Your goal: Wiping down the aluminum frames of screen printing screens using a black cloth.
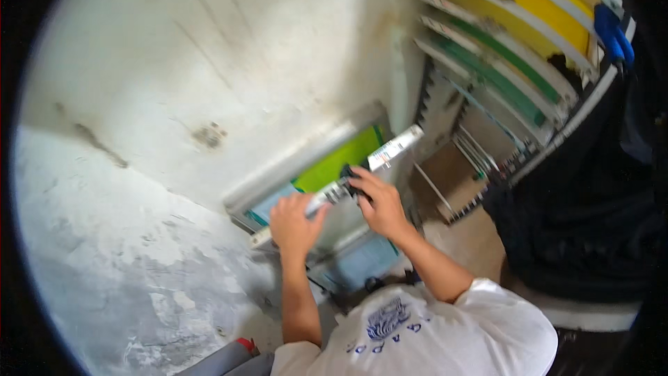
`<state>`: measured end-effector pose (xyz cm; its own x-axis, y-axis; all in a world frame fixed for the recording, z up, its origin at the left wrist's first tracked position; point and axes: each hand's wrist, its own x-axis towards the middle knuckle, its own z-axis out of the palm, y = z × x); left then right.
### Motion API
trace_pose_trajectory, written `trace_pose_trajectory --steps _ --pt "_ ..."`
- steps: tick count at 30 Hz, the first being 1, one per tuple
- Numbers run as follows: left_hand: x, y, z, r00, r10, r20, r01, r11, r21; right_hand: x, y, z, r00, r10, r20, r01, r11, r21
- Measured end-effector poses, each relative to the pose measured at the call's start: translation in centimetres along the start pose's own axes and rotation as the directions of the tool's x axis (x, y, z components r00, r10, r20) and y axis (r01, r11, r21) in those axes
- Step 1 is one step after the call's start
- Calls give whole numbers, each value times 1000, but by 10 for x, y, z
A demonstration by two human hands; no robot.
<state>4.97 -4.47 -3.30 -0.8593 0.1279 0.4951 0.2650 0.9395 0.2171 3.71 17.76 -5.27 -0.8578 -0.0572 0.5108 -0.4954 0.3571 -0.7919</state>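
A flat frame with a pale metal edge bar [396,149], bearing printed labels, stands tilted in front of me. My left hand [293,228] grips this bar near its left end, thumb on the near side and fingers over the top. Around a small black object [350,174] at the middle of the bar, the fingers of my right hand [378,203] are closed; blur and the fingers hide its exact kind. Just behind leans another frame with a yellow-green panel [335,165], against the wall. Below my hands is a pale blue panel [365,264].
A slotted rack [536,150] at the right holds several frames with yellow and green panels [501,63]. Something blue [614,36] hangs on its upper corner. Dark cloth [577,230] lies right of me. A stained, peeling wall [174,97] rises ahead and left.
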Motion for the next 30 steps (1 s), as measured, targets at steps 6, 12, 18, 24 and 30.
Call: trace_pose_trajectory --steps 6,12,18,24,30 --pt "2 7 6 999 -40 25 40 999 -17 15 25 -29 989 21 147 -17 999 -29" --pt "2 7 -5 998 -55 45 55 998 -5 40 59 -66 997 -12 -79 -3 980 -197" --pt "12 9 -12 996 -68 61 68 998 8 43 51 -61 991 18 -131 -33 993 -112" --pt "15 6 -32 996 -78 42 79 997 -17 39 16 -61 971 -111 213 92 991 95" --pt "12 8 -35 977 -206 53 208 977 -42 68 5 -83 973 -146 178 145 989 18"
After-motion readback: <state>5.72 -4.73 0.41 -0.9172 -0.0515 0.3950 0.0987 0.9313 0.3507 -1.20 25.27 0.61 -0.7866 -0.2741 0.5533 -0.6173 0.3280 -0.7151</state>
